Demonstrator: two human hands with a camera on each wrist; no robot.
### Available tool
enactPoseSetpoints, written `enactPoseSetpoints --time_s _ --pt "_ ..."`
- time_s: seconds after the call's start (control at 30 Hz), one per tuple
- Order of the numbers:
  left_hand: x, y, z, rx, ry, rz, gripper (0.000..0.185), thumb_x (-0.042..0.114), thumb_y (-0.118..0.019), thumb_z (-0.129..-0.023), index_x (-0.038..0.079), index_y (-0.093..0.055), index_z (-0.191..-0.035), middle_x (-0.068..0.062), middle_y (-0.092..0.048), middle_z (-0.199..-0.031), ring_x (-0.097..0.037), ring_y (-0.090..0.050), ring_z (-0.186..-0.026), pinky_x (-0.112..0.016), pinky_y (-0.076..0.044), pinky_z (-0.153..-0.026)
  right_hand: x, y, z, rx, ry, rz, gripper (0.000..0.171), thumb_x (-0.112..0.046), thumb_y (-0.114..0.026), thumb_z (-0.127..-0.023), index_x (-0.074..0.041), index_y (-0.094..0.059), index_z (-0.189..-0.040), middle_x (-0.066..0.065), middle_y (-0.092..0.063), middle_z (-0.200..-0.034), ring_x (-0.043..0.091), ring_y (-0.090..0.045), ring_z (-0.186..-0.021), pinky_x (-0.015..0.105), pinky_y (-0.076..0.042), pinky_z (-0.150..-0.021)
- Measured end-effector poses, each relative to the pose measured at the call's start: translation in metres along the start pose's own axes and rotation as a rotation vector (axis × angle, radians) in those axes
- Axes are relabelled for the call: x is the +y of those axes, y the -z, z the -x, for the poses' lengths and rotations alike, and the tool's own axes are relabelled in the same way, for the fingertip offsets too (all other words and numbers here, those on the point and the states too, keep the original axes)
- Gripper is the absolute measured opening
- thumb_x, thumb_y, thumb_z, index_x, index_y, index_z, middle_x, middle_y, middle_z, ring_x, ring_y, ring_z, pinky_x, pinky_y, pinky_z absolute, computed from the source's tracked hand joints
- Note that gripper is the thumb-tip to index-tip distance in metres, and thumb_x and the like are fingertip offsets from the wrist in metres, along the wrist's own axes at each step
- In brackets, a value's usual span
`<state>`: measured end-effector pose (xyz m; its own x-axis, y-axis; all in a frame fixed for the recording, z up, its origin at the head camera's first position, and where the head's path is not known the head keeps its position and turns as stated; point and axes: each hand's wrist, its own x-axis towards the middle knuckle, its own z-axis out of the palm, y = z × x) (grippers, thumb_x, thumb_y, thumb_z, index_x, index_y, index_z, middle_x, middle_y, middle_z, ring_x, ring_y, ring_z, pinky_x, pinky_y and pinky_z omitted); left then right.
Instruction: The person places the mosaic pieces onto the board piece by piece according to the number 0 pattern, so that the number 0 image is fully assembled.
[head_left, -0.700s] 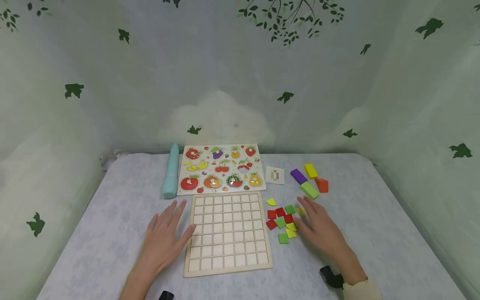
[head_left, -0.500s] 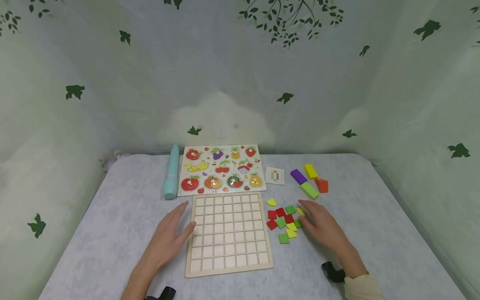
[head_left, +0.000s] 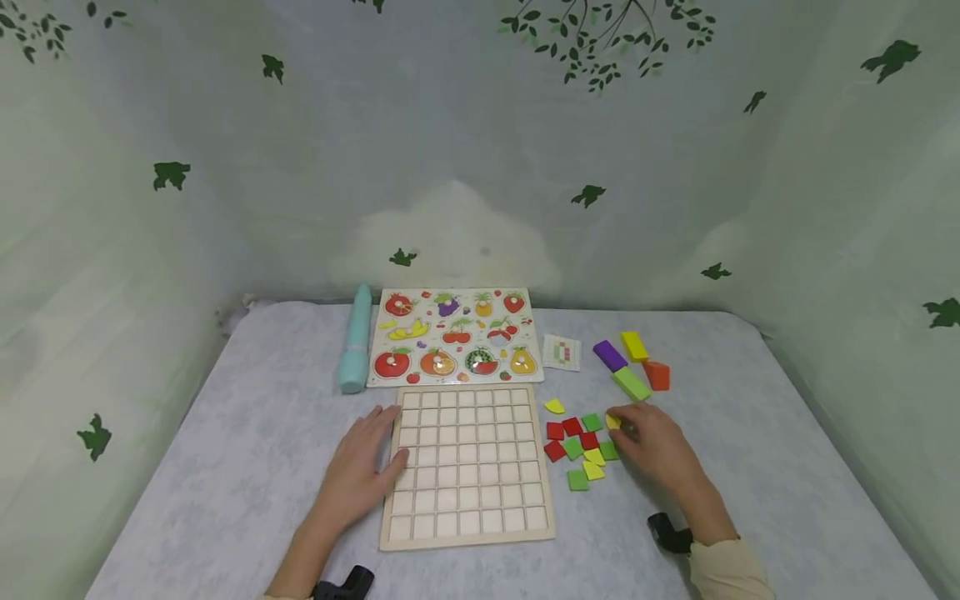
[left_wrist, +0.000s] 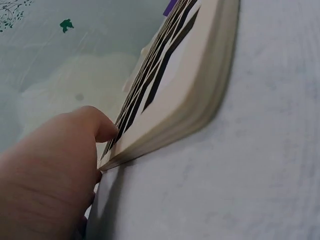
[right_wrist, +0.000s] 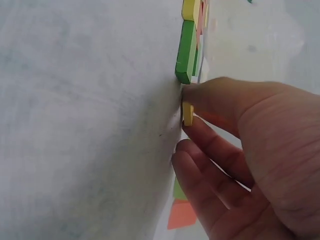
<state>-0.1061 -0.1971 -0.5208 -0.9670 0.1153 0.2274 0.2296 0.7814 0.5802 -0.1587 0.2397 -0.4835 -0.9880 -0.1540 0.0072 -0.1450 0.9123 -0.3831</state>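
Note:
In the head view, my right hand [head_left: 660, 446] pinches a small yellow tile [head_left: 613, 422] between thumb and index finger at the right side of the loose tiles. The right wrist view shows that yellow tile [right_wrist: 188, 114] on edge between the fingertips, close to the cloth, with the other fingers loosely bent. My left hand [head_left: 363, 467] rests at the left edge of a wooden grid board [head_left: 468, 543], its thumb over the frame and fingers relaxed along the side. The thumb [left_wrist: 102, 125] lies right at the rim of the board [left_wrist: 185, 107] in the left wrist view.
Red tiles [head_left: 555, 451], green tiles [head_left: 577, 480] and yellow tiles [head_left: 592, 471] lie right of the board. Behind are a fruit puzzle [head_left: 456, 367], a teal roll [head_left: 356, 350] and a pattern card [head_left: 562, 352]. Purple [head_left: 610, 356], lime [head_left: 632, 384], yellow [head_left: 633, 346] and orange blocks [head_left: 657, 375] lie back right.
My right thumb and index finger have closed on the yellow tile. My left hand has drawn its spread fingers together and come against the board's left edge. The head view has shifted slightly.

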Motion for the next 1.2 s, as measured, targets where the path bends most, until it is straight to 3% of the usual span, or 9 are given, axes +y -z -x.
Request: enactPoseSetpoints --time_s 0.13,0.43,0.63,0.9,1.2 --pt "0.003 -0.002 0.001 0.033 -0.052 -0.053 0.063 0.021 -0.072 -0.093 0.002 -0.050 -0.149 -0.018 -0.053 -0.153 -0.039 -0.041 -0.147 -0.059 -0.029 -0.122 -0.003 -0.001 0.001 0.029 -0.006 -0.027 0.038 -0.019 -0.082 -0.089 -0.007 -0.072 -0.125 0.010 -0.071 -0.115 0.026 -0.066 -0.101 0.048 -0.061 -0.088" --pt "0.003 0.002 -0.002 0.033 -0.038 -0.064 0.060 0.021 -0.070 -0.095 0.001 -0.051 -0.149 -0.019 -0.051 -0.154 -0.039 -0.039 -0.149 -0.058 -0.027 -0.124 -0.026 0.003 -0.006 0.071 0.036 -0.100 0.038 -0.024 -0.082 -0.090 -0.007 -0.072 -0.122 0.011 -0.070 -0.113 0.028 -0.067 -0.100 0.045 -0.062 -0.087" --pt "0.003 0.001 0.001 0.010 -0.028 -0.059 0.059 0.022 -0.070 -0.095 0.002 -0.052 -0.148 -0.018 -0.051 -0.155 -0.039 -0.039 -0.149 -0.058 -0.026 -0.124 -0.050 0.000 -0.010 0.057 0.038 -0.122 0.038 -0.026 -0.083 -0.088 -0.008 -0.073 -0.120 0.006 -0.068 -0.106 0.021 -0.062 -0.094 0.037 -0.061 -0.082" --pt "0.003 -0.001 0.000 0.053 -0.076 -0.083 0.057 0.020 -0.071 -0.094 0.000 -0.055 -0.145 -0.020 -0.053 -0.152 -0.041 -0.042 -0.146 -0.061 -0.029 -0.121 -0.085 -0.010 -0.023 0.077 0.127 -0.221 0.036 -0.024 -0.086 -0.086 -0.008 -0.074 -0.116 0.001 -0.067 -0.097 0.015 -0.060 -0.085 0.032 -0.058 -0.076" --pt "0.003 0.001 0.002 0.003 -0.043 -0.079 0.058 0.023 -0.069 -0.096 0.002 -0.053 -0.147 -0.018 -0.050 -0.156 -0.038 -0.038 -0.150 -0.056 -0.026 -0.125 -0.121 -0.029 -0.035 0.051 0.204 -0.325 0.033 -0.027 -0.084 -0.088 -0.008 -0.074 -0.113 -0.002 -0.067 -0.093 0.010 -0.059 -0.081 0.027 -0.055 -0.072"
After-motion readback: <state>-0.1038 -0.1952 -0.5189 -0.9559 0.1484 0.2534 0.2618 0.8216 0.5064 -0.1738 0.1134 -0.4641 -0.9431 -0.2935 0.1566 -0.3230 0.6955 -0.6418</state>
